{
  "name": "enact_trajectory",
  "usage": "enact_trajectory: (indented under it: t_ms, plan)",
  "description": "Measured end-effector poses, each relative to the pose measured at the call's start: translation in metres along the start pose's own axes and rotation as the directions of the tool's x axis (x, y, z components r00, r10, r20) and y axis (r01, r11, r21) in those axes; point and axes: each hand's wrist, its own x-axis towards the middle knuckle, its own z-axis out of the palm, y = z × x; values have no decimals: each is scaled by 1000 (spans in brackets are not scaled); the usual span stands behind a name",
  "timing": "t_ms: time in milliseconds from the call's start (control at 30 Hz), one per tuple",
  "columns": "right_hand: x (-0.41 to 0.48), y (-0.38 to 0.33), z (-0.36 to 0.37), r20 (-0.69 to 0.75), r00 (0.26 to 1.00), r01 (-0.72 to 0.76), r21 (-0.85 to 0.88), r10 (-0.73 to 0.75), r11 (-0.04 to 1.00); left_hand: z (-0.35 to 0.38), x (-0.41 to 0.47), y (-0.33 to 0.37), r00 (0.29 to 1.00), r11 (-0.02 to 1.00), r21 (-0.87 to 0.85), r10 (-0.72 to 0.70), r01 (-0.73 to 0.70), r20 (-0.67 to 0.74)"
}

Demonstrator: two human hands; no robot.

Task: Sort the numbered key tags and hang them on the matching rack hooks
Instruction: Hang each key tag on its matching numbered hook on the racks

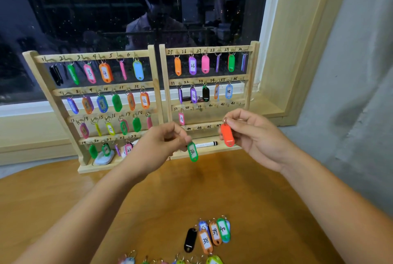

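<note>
My wooden desk (63, 200) faces a dark window (106, 8). A white marker (205, 144) lies flat, black cap rightward. Grey wall (361, 72) at right.

Dark window (106, 8), wooden table (63, 195), grey wall (365, 93)

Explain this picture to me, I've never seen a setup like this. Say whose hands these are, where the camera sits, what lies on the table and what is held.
There is no machine here: a person wears a camera on the head, so you look down along their own arms. Two wooden racks, the left rack and the right rack, stand on the table; numbered hooks carry coloured key tags. The left hand pinches a green tag marked 36. The right hand holds an orange-red tag by its ring; its number does not show. Loose tags wait near the table's front edge, among them 38, 39 and 40. A marker pen lies at the right rack's foot.
</note>
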Motion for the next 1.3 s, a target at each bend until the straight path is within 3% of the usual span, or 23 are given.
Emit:
enact_trajectory:
  t_ms: [133,267,367,467,567,667,933,1133,1300]
  plan:
    - [-8,2,8,207,978,-109,364,34,925,3,-3,4,999,998,-68,-6,3,-42]
    - [-12,5,13,275,961,-146,424,27,894,1,-7,3,999,998,-71,-3,0,-41]
    - [-15,9,14,243,969,-119,284,49,951,-1,-10,3,999,998,-66,-7,5,-35]
    - [-17,9,18,119,991,-62,-26,65,998,-2,-12,4,999,998,-69,-12,9,-37]
    - [-18,5,23,-53,998,-40,-409,20,911,-2,-13,4,999,997,-71,-11,9,-33]
    - [-20,2,25,-137,987,-13,-612,-90,790,-2,-14,4,999,997,-74,-11,9,-31]
    - [-18,11,20,-130,982,1,-719,-135,695,-3,-17,3,999,998,-63,-26,24,-29]
    - [-18,86,16,-87,993,-118,-839,82,531,1,-22,-3,999,997,-57,-53,52,-11]
    - [-25,127,11,-78,991,-118,-883,105,455,3,-27,-7,997,996,-46,-73,74,8]
